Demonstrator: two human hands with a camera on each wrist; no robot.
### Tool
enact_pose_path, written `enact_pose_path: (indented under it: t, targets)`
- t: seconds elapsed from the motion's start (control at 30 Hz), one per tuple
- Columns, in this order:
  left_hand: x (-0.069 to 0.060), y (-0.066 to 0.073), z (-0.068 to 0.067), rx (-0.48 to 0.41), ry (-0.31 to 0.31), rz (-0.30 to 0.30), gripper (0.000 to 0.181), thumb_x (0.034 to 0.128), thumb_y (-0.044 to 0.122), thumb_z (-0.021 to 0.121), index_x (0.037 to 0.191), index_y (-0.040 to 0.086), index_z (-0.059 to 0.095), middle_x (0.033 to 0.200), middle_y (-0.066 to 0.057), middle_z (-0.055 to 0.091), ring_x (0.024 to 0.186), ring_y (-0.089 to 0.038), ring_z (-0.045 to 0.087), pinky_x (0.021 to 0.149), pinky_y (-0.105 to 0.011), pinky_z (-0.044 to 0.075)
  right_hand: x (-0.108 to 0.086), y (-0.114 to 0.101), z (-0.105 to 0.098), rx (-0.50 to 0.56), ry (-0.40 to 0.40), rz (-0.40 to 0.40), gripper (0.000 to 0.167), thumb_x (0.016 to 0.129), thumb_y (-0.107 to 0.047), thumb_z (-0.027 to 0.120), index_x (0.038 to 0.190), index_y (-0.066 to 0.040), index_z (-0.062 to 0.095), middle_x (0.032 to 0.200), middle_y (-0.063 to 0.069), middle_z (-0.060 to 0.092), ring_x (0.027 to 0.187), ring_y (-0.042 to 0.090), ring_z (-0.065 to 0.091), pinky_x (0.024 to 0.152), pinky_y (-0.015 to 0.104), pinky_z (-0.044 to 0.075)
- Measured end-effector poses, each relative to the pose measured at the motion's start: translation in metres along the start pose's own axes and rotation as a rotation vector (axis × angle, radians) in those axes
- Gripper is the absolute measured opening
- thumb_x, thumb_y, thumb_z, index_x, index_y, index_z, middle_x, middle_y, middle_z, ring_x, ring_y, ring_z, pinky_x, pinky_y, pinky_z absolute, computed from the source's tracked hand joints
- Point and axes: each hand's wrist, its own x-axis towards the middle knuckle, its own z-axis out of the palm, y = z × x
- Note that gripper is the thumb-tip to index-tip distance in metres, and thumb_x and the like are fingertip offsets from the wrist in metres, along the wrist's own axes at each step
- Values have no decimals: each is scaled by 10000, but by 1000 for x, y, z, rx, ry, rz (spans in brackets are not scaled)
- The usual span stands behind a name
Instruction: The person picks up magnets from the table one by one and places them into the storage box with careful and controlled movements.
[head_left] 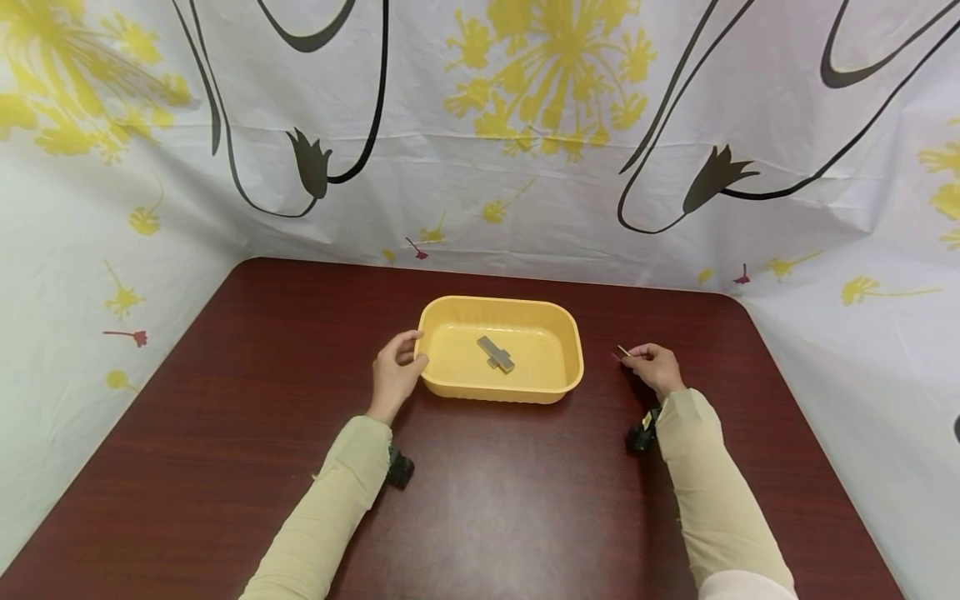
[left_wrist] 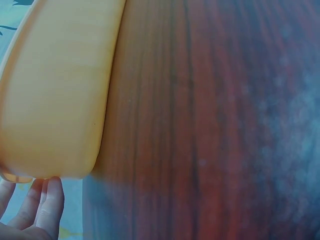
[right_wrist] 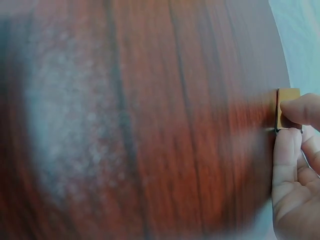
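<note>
A yellow plastic basin (head_left: pixel 498 393) stands on the table. Inside it lies a small grey-gold metal piece (head_left: pixel 496 353), a flat bar with a short crosspiece. My left hand (head_left: pixel 395 375) is at the basin's left end, thumb and fingers spread apart and touching the rim; in the left wrist view its fingertips (left_wrist: pixel 54 186) meet the end wall. To the right of the basin, my right hand (head_left: pixel 656 368) pinches a small gold-coloured flat metal piece (right_wrist: pixel 288 95) with a dark edge between thumb and fingers. The fingers partly cover it, so its exact kind cannot be told.
The dark red-brown wooden table (head_left: pixel 480 500) carries the basin. A white cloth (head_left: pixel 420 150) printed with yellow flowers and dark stems hangs behind the table and along both sides. A small black camera (head_left: pixel 640 435) sits at the right wrist and another camera (head_left: pixel 401 469) at the left.
</note>
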Motion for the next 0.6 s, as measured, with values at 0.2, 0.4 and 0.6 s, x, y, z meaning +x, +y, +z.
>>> enact_pose_path:
  t: [0.2,0.4,0.6]
  targets:
    - [1,0,0,3,3,-4,369,720,81,582,1083,133,616,998,-86,627,864,-216,597,683,-328,485,-1,2,-1,7,-9,0,235,846,-160,575,975,31,528,759,10,532,663,93,505,572,195,419]
    - [1,-1,0,-1,5,-4,364,721,81,582,1080,135,616,991,-87,627,862,-216,596,688,-335,484,-4,1,-1,31,-23,-3,252,842,-176,580,973,30,521,772,7,530,677,90,499,565,184,411]
    - [0,0,0,-6,5,-2,356,723,83,578,1073,136,616,995,-87,626,862,-216,596,688,-331,484,-5,1,1,64,7,13,219,833,-153,580,954,20,521,782,-10,518,669,68,500,561,174,412]
